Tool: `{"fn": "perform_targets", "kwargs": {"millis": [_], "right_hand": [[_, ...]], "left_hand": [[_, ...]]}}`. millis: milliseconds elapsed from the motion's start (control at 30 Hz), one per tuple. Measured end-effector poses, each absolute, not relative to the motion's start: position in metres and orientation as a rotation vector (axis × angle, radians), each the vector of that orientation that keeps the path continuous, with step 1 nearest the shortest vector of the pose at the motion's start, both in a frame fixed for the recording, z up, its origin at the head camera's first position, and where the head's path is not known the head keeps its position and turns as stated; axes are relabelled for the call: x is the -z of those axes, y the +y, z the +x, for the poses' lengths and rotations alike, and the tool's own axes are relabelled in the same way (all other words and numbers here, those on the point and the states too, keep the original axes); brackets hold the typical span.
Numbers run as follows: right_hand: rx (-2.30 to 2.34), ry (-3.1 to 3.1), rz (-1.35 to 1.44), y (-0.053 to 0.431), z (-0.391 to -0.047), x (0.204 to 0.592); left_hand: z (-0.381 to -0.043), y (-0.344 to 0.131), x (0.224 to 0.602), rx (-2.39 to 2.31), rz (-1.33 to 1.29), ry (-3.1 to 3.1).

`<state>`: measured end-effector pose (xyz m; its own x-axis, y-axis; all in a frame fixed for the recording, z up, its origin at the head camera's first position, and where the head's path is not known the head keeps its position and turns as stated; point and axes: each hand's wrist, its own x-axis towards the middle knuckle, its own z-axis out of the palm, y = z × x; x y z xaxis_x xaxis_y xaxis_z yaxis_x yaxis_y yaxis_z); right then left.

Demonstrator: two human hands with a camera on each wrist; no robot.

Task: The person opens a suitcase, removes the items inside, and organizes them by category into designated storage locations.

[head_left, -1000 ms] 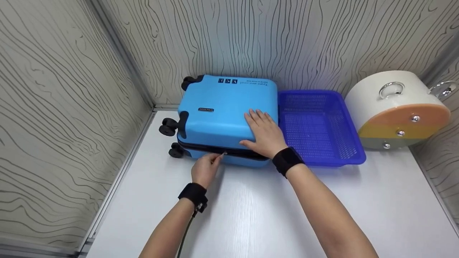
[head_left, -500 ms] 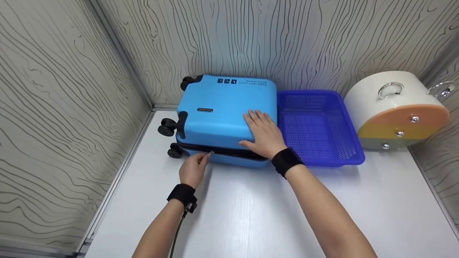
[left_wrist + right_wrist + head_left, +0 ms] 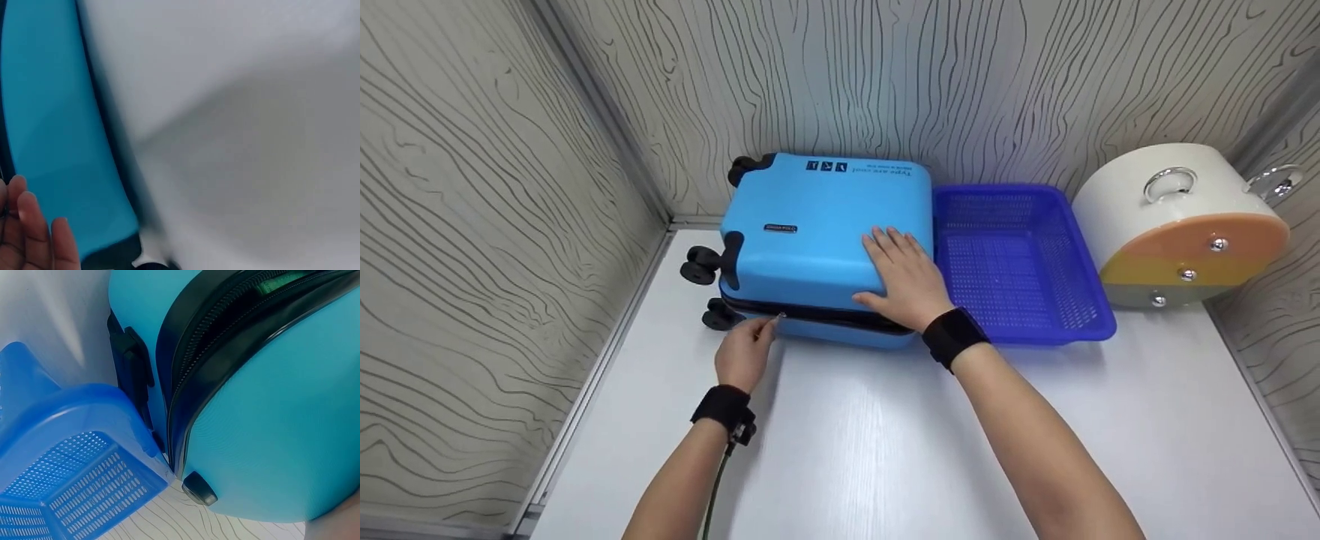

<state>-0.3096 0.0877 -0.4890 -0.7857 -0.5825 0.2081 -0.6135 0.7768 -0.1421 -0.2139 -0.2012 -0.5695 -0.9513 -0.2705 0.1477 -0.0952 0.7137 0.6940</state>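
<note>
A light blue hard-shell suitcase (image 3: 825, 202) lies flat on the white table, its wheels pointing left. At its front seam, near the wheeled end, my left hand (image 3: 741, 356) pinches the small metal zipper pull (image 3: 781, 316). The left wrist view catches only some fingers (image 3: 35, 225) beside the blue shell. My right hand (image 3: 907, 285) rests with spread fingers on the suitcase's top, towards its right front corner. In the right wrist view the zipper (image 3: 194, 340) gapes apart around the corner, and something green (image 3: 281, 281) shows inside.
A blue plastic basket (image 3: 1095, 300) stands against the suitcase's right side. Farther right is a white rounded box (image 3: 1117, 176) with orange, yellow and green drawer fronts and silver knobs. Patterned panels (image 3: 840, 75) wall the table at the back and sides.
My left hand has slid left along the front seam with the zipper pull, from near the middle towards the wheels. My right hand stays on the suitcase top.
</note>
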Motion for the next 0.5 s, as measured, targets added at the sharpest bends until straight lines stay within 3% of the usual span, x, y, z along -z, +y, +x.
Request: {"fn": "perform_targets", "kwargs": {"millis": [500], "right_hand": [[-0.299, -2.819, 0.943, 0.086, -0.309, 0.489]], "left_hand": [[-0.218, -0.263, 0.566, 1.147, 0.540, -2.576]]}}
